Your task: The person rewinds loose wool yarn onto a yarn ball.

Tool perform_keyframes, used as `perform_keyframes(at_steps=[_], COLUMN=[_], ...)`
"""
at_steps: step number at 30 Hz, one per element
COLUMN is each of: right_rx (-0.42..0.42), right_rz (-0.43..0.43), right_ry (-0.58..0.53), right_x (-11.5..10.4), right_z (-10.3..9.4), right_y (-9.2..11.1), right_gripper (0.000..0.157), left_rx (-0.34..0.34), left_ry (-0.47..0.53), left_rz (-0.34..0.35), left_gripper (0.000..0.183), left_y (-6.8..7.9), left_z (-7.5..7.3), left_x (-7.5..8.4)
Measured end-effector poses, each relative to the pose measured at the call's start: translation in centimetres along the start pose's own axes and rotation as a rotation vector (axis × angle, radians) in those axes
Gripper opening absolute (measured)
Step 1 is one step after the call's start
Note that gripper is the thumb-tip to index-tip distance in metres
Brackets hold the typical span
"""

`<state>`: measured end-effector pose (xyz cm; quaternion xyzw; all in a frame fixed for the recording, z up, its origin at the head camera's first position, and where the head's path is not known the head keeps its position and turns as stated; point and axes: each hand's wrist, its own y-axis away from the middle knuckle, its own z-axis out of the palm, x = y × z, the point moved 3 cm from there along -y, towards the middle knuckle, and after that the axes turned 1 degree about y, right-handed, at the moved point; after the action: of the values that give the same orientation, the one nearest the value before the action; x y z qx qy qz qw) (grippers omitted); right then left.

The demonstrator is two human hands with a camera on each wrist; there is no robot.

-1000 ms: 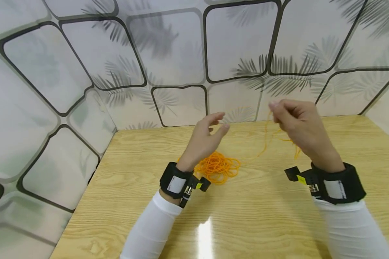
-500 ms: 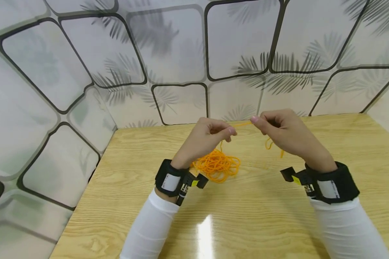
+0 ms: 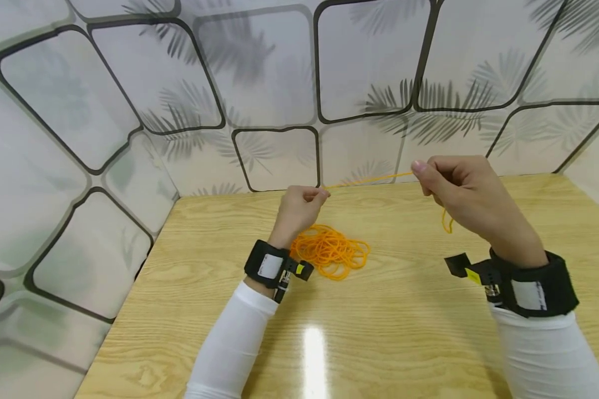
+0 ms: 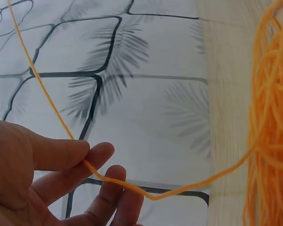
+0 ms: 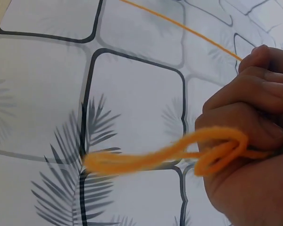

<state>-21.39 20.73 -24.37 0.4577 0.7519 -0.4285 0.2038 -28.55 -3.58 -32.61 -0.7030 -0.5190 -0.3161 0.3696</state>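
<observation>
A strand of orange yarn (image 3: 369, 180) runs taut between the two hands, above the back of the table. My left hand (image 3: 298, 210) pinches it between thumb and forefinger; in the left wrist view the strand (image 4: 52, 101) passes over the other fingers and slopes to the pile. My right hand (image 3: 471, 197) grips the other end, its fingers curled. From that fist a loose looped tail (image 5: 132, 162) hangs out in the right wrist view. The tangled orange yarn pile (image 3: 329, 252) lies on the table, just right of my left wrist.
The wood-grain table (image 3: 379, 332) reaches back to a patterned wall (image 3: 274, 72) with dark outlines and palm leaves. Another wall panel (image 3: 45, 221) stands along the left side. Each wrist wears a black band (image 3: 534, 285) with a small camera.
My left hand has come to pinch the yarn and drawn a little left. The right hand moved left toward it, then back right and up, pulling the strand taut.
</observation>
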Motion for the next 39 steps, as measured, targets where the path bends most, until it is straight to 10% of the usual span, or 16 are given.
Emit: perform_keyframes(at_steps=[6,14,21,26,32,39], right_rx=[-0.075,-0.244,-0.278,-0.237,-0.153,-0.174], right_rz=[-0.024,-0.072,-0.067,-0.036,0.034,-0.01], right_ry=[0.07,0.084,0.077,0.125,0.156,0.143], right_x=[0.3,-0.1,0.0,0.5,0.7,0.4], right_z=[1.5,3.7,4.4,2.5,0.2,1.5], right_y=[-0.4,-0.4,-0.4,-0.4,-0.1,-0.4], right_gripper=[0.031,0.032,0.031,0.036,0.034,0.032], left_rx=[-0.319,-0.303,-0.409,-0.536,-0.406,-0.294], left_ry=[-0.1,0.054,0.11,0.102,-0.072,-0.26], left_rz=[0.199,0.43,0.409,0.261,0.041,0.016], left_gripper=[0.047,0.03,0.021,0.028,0.03,0.033], left_y=[1.7,4.0,3.9,3.1,1.7,1.0], left_z=[1.5,2.0,1.9,0.3,-0.6,0.5], left_x=[3.6,7.3,7.4,5.8,2.9,1.6])
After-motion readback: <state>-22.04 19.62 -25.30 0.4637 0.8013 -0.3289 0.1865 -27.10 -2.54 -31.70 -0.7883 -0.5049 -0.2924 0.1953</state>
